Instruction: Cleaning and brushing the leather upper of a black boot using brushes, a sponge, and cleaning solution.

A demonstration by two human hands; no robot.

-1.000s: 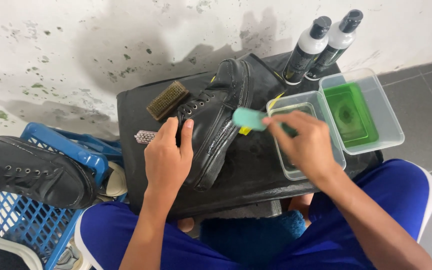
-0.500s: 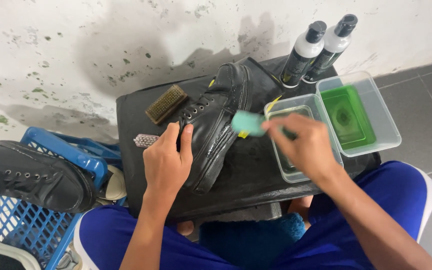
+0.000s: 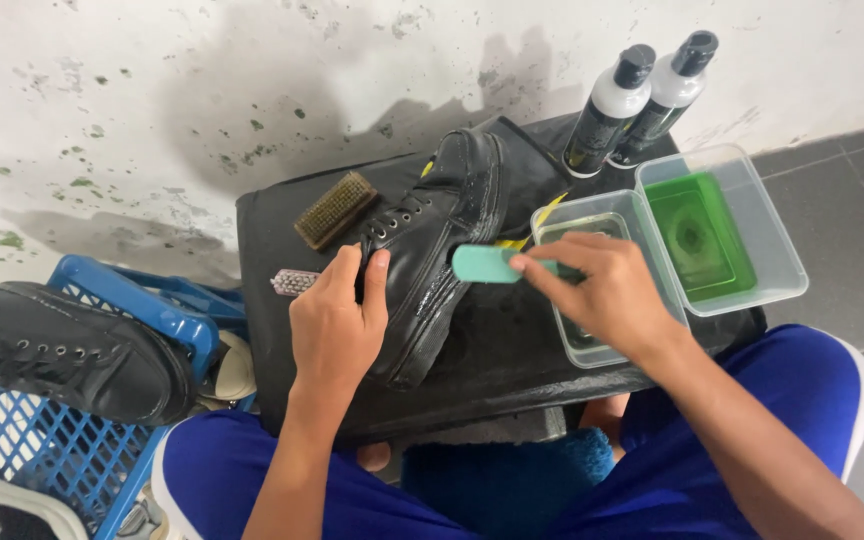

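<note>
boot: a black lace-up boot point(image 3: 430, 262) lay on its side on the black surface, toe toward the person, its leather wet and shiny, sole edge facing right.
wall: a white wall point(image 3: 252, 80) with dark damp patches and green specks stood behind everything.
surface: a black surface point(image 3: 512, 350) carried the boot, brushes and tubs, just above the person's knees in blue shorts.
crate: a blue plastic crate point(image 3: 42, 460) sat at the left, with a second black boot point(image 3: 62, 350) resting on its rim.
tubs: two clear plastic tubs stood at the right edge; the far tub point(image 3: 752, 290) held green liquid, the near tub point(image 3: 552, 215) lay partly under the right hand.
bottles: two white-and-black bottles point(image 3: 642, 100) with black caps stood side by side behind the tubs, against the wall.
left hand: the left hand point(image 3: 337, 325) lay flat over the boot's laces and upper, fingers together and pressed on it.
right hand: the right hand point(image 3: 607, 290) was pinched shut on a teal brush, thumb and fingers gripping its handle.
teal brush: the teal brush point(image 3: 487, 264) touched the boot's side near the sole.
wooden brush: a brown bristle brush point(image 3: 335, 208) lay beside the boot's ankle.
small brush: a small pale brush point(image 3: 294, 282) lay just left of the left hand.
</note>
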